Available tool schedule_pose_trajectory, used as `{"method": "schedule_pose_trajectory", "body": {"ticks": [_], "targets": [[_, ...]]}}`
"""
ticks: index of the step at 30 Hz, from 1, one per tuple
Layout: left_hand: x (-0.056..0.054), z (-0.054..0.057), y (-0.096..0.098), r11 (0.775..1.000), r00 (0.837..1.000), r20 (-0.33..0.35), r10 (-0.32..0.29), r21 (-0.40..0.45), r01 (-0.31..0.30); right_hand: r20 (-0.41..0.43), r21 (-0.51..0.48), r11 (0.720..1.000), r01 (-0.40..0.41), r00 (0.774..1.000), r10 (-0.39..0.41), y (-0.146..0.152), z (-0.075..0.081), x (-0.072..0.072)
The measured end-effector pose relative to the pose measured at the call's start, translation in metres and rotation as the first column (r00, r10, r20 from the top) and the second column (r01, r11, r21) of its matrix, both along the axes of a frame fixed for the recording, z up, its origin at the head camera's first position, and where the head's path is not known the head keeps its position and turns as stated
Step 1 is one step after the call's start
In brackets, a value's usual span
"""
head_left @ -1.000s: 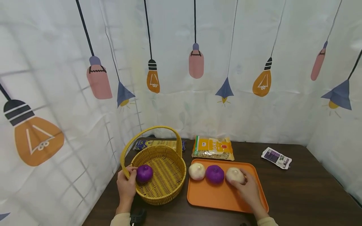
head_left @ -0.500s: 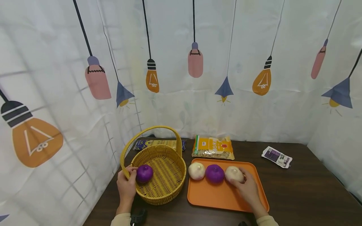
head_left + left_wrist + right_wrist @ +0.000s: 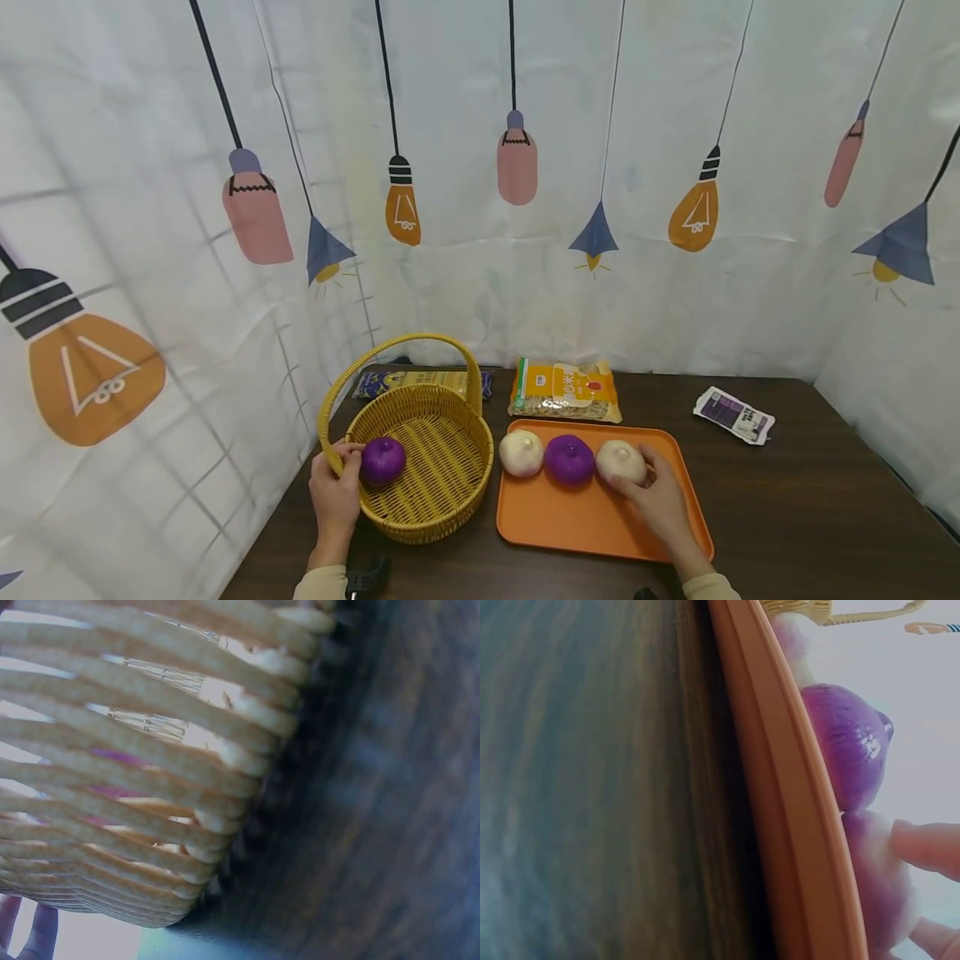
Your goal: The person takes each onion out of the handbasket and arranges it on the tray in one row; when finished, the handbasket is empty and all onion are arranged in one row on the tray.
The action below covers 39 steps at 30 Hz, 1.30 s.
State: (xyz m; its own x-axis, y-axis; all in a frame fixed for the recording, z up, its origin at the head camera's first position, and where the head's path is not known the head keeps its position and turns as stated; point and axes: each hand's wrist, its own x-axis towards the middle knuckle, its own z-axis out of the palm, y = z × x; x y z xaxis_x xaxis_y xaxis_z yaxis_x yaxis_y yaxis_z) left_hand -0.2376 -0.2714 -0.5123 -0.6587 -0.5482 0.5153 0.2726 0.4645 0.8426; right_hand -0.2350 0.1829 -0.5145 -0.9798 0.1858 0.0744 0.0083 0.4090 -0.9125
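Observation:
My left hand (image 3: 334,493) grips the left rim of a yellow woven basket (image 3: 467,510), by the foot of its tall handle. Inside lies a purple onion (image 3: 383,461), close to that hand's fingertips. An orange tray (image 3: 555,527) stands to the right. In a row along its far side sit a white onion (image 3: 521,453), a second purple onion (image 3: 569,460) and another white onion (image 3: 621,462). My right hand (image 3: 660,498) holds this rightmost white onion between thumb and fingers. In the right wrist view that onion (image 3: 877,877) rests on the tray, with purple tinges.
Behind the tray lies a yellow food packet (image 3: 564,392); a blue and yellow packet (image 3: 420,383) is behind the basket. A small purple and white sachet (image 3: 735,415) lies to the right. Patterned white curtain (image 3: 465,283) encloses the dark table (image 3: 810,500).
Both hands keep their places on the basket and the right white onion. The rest lies as before; only the head view has shifted slightly.

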Motion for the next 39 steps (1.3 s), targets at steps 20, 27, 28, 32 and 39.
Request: {"method": "schedule_pose_trajectory", "body": {"ticks": [20, 27, 28, 32, 39], "targets": [[0.000, 0.002, 0.000, 1.000, 1.000, 0.002, -0.011, 0.007, 0.011, -0.115, -0.074, 0.997, 0.036, 0.992, -0.044, -0.012, 0.058, 0.015], [-0.001, 0.001, 0.000, 0.999, 0.999, -0.003, 0.033, -0.029, -0.033, -0.175, -0.108, 0.994, -0.020, 0.985, 0.001, -0.049, 0.072, 0.012], [-0.001, 0.001, 0.000, 0.999, 0.999, -0.006, 0.036, -0.034, -0.037, -0.184, -0.115, 0.993, -0.029, 0.983, 0.007, -0.055, 0.071, 0.011], [-0.002, 0.001, 0.000, 0.998, 0.999, -0.013, 0.045, -0.037, -0.046, -0.218, -0.170, 0.981, -0.088, 0.975, 0.050, -0.082, 0.063, 0.006], [-0.002, 0.000, 0.000, 0.999, 0.999, -0.015, 0.037, -0.028, -0.038, -0.253, -0.219, 0.947, -0.236, 0.951, 0.179, -0.126, 0.056, 0.005]]}}
